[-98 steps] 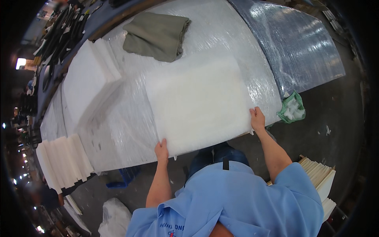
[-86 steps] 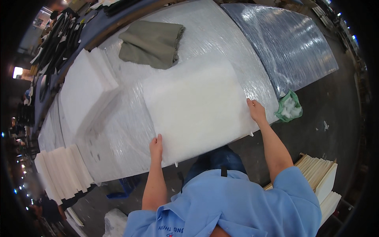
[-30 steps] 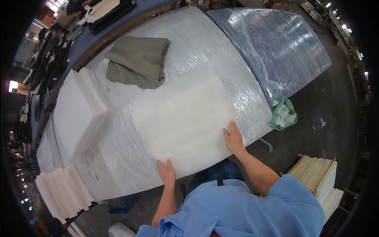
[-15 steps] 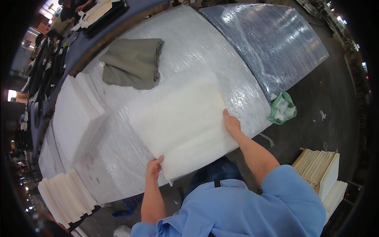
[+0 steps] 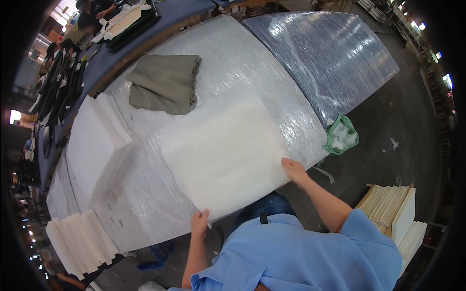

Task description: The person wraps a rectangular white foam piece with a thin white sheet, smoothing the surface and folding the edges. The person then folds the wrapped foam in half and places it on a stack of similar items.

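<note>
A square white sheet of batting (image 5: 225,150) lies in front of me on the plastic-wrapped table (image 5: 160,203). At its near left corner my left hand (image 5: 199,223) grips the edge, thumb on top and fingers mostly hidden. My right hand (image 5: 294,171) pinches the right edge close to the near corner. Beyond the batting rests a folded olive-grey cloth (image 5: 164,82). To the left stands a thick stack of white padding sheets (image 5: 92,150).
A green bag of white stuffing (image 5: 342,137) hangs at the table's right edge. Cream slabs (image 5: 82,242) stand at the near left; thin panels (image 5: 388,206) are stacked at right. A grey-blue plastic-wrapped surface (image 5: 325,53) adjoins the far right. People (image 5: 92,14) work at a blue table.
Both hands have come nearer to me along the batting's edges, the right one sliding down toward the near corner. The batting now lies flatter on the table.
</note>
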Action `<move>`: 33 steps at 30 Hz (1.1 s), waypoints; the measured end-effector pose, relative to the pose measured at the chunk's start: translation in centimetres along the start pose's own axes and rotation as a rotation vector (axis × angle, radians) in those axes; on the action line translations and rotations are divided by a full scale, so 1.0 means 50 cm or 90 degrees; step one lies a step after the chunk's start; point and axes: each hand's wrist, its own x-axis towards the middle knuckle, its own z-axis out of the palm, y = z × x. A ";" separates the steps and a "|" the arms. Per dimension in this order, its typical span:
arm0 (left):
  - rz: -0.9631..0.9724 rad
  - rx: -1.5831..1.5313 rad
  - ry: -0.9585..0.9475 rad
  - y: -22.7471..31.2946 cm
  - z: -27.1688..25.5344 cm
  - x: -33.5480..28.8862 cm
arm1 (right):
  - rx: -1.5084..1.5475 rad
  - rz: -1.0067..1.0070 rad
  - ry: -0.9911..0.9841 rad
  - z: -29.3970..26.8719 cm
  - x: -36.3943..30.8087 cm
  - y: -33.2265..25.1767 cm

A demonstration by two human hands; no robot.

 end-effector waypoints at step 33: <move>0.134 -0.251 0.039 0.054 0.005 0.045 | -0.053 -0.087 0.061 0.024 0.139 -0.038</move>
